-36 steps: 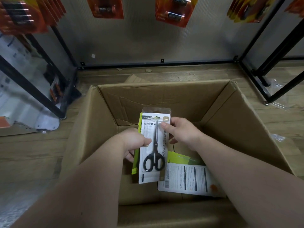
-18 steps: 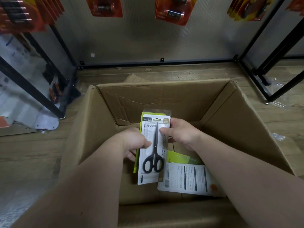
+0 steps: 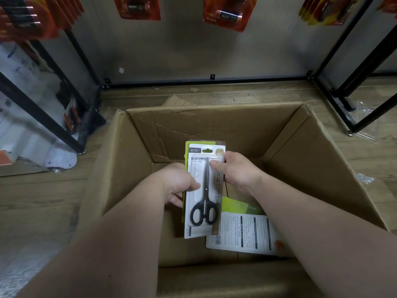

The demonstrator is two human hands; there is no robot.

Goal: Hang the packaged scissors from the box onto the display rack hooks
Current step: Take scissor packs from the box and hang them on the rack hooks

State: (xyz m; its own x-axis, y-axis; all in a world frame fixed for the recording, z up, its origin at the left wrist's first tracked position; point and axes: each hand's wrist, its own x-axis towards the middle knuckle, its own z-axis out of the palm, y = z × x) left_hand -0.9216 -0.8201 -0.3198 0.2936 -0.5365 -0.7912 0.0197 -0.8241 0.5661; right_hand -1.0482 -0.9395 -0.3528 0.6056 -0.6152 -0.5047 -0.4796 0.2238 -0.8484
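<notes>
Both hands hold the scissors pack (image 3: 203,190) at frame centre: left hand (image 3: 182,186) grips its left edge, right hand (image 3: 234,171) pinches its upper right, long axis pointing up-frame toward the rack (image 3: 206,79).

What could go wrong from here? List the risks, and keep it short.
1. The left hand and right hand pinch the scissors pack only at its edges, so it may slip and drop into the box.
2. A green-edged pack sits behind it in the same grip and could slide out on lifting.
3. Battery packs hang above, and a raised pack might knock them.
</notes>
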